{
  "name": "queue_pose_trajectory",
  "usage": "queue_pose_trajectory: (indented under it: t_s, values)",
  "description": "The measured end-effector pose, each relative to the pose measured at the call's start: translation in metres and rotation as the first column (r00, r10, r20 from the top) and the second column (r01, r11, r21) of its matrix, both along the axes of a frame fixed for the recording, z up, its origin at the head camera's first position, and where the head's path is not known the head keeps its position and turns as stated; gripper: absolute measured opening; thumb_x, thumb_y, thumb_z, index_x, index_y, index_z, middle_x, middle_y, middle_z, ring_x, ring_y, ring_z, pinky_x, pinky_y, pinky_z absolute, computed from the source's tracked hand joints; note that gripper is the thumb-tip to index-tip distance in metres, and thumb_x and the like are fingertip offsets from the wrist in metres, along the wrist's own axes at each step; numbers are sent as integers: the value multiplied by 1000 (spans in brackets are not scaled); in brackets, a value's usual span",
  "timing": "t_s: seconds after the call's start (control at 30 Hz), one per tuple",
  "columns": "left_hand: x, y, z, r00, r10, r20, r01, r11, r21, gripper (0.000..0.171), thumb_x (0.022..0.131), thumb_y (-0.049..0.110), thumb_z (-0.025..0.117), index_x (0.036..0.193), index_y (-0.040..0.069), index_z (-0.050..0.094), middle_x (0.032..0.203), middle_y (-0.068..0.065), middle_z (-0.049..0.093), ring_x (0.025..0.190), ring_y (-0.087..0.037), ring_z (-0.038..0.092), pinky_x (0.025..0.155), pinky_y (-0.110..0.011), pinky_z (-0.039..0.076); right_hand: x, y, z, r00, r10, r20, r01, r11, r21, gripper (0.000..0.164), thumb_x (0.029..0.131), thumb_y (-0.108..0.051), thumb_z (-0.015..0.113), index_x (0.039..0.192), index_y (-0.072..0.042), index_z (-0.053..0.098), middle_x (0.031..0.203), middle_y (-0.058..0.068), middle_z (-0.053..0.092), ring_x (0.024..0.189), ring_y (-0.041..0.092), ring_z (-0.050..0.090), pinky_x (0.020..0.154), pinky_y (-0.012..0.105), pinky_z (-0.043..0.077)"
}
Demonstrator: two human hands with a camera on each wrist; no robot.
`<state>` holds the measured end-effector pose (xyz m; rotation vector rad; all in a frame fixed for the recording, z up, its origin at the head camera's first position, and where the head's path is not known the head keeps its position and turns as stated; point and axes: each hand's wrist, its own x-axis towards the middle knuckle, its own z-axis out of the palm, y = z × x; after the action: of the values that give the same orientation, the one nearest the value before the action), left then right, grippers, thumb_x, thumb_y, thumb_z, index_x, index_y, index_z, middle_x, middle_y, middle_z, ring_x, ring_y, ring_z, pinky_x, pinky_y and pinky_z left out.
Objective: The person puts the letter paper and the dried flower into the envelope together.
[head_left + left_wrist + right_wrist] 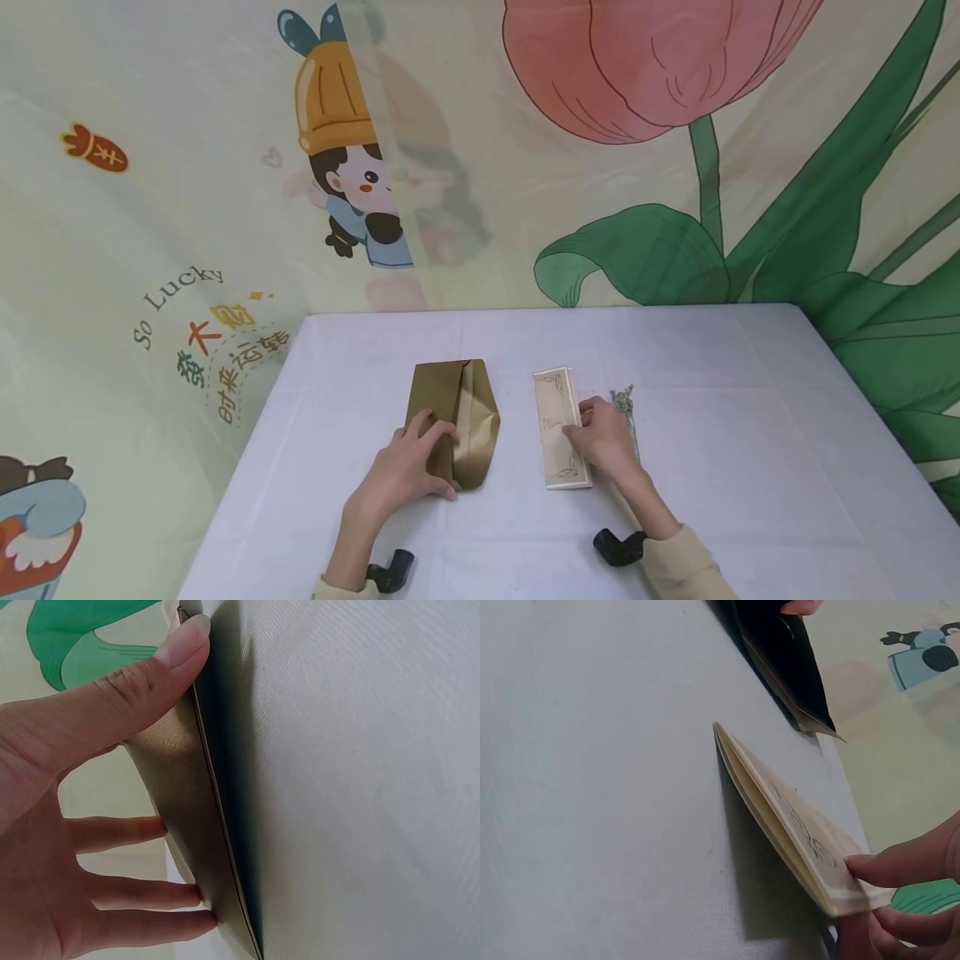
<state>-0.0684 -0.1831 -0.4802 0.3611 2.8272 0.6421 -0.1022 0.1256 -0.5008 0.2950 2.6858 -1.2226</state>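
White tabletop (502, 546); gold envelope (471, 425) beneath left hand (405, 462), fingers spread; right hand (606, 437) pinches card (556, 417).

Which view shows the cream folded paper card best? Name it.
The head view: the card shows nearly its whole printed front. The right wrist view shows its layered edge close up; the left wrist view misses it.

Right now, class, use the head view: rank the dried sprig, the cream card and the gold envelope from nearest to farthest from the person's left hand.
1. Gold envelope: touching the left hand.
2. Cream card: right of the envelope.
3. Dried sprig: farthest right, beyond the card.
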Motion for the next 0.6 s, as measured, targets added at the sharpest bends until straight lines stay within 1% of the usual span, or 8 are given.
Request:
queue_pose_trajectory:
  t_s: [0.13,0.27,0.47,0.6]
  values:
    - [0,0,0,1000,-1,2,1,1000,-3,78,64,36,97,130,29,57,159,-22,38,126,-55,51,78,-65,52,0,5,-1,1000,-19,17,21,994,-107,40,89,-5,73,123,12,59,95,20,65,74,21,64,60,30,55]
    - [0,0,0,1000,-2,2,2,1000,-4,78,64,37,97,131,28,57,160,-23,37,127,-56,51,77,-65,53,-1,10,-1,998,-34,52,44,977,-209,37,90,-3,71,123,11,60,96,20,66,72,19,64,60,31,57]
    - [0,0,1,1000,-1,-3,1,1000,-6,78,64,36,97,130,29,58,159,-22,38,126,-55,52,77,-64,53,-1,13,-3,993,-54,102,86,937,-338,36,92,-1,68,125,10,59,99,19,68,72,17,65,62,32,59]
    - [0,0,1,1000,-1,-3,1,1000,-6,77,64,36,97,129,29,57,159,-22,38,126,-55,52,77,-65,52,0,14,-4,991,-57,118,99,914,-394,35,93,0,68,126,9,59,97,17,68,73,17,65,64,33,59]
